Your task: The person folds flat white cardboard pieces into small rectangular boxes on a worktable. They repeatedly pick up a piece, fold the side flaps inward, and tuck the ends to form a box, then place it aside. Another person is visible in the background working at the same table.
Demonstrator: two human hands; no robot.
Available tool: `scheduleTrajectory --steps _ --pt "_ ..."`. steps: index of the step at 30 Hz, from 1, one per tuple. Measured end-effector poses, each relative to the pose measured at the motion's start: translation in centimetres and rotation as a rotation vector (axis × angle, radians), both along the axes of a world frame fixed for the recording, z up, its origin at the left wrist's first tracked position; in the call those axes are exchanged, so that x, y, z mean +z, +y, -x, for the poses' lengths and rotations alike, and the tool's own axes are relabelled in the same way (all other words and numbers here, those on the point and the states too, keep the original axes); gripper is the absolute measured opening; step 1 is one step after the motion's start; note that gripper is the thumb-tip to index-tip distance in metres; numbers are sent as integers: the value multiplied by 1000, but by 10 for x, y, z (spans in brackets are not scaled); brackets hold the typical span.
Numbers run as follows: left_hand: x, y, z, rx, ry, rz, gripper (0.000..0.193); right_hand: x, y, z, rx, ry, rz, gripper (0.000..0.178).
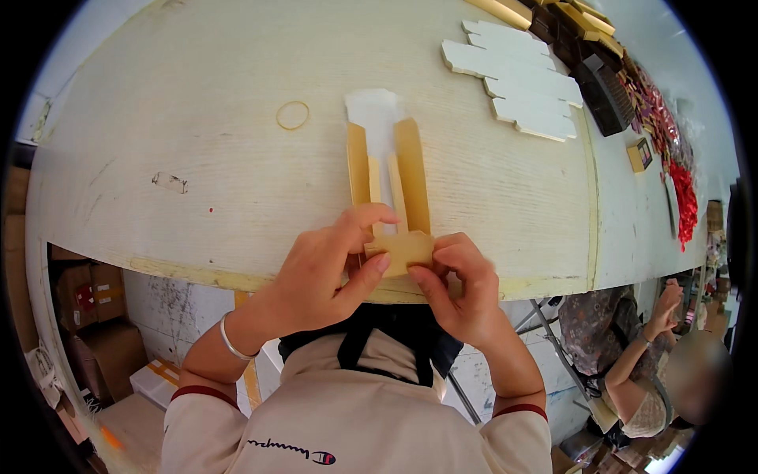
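A partly folded carton (414,170), tan inside, lies lengthwise at the near edge of the desk (229,150). The left grip (317,265) pinches the left side of the near end flap (406,250), index finger arched above the carton interior. The right grip (466,288) pinches the flap's right side. A thin yellow loop (294,129) lies farther left; white flat blanks (521,75) are stacked far right.

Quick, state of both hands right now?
Left hand: holding the box by its near flap's left side.
Right hand: holding that flap's right edge.
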State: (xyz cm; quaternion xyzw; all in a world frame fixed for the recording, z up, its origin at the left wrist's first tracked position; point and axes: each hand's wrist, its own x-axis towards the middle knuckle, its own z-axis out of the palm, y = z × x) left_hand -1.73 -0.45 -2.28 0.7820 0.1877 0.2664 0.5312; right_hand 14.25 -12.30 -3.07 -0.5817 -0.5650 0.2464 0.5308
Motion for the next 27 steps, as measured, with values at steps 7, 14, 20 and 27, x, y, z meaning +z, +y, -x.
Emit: scheduleTrajectory --steps 7,14,20,27 --pt "5 -2 -1 22 99 -258 17 -3 2 -10 15 -636 -176 33" --pt "-9 -10 9 86 42 -753 24 6 6 -10 98 -899 -135 29" --pt "0 -9 7 -15 166 -453 17 10 8 -4 134 -743 -10 18" --pt "18 -6 4 -128 383 -478 12 28 13 -6 209 -521 238 16"
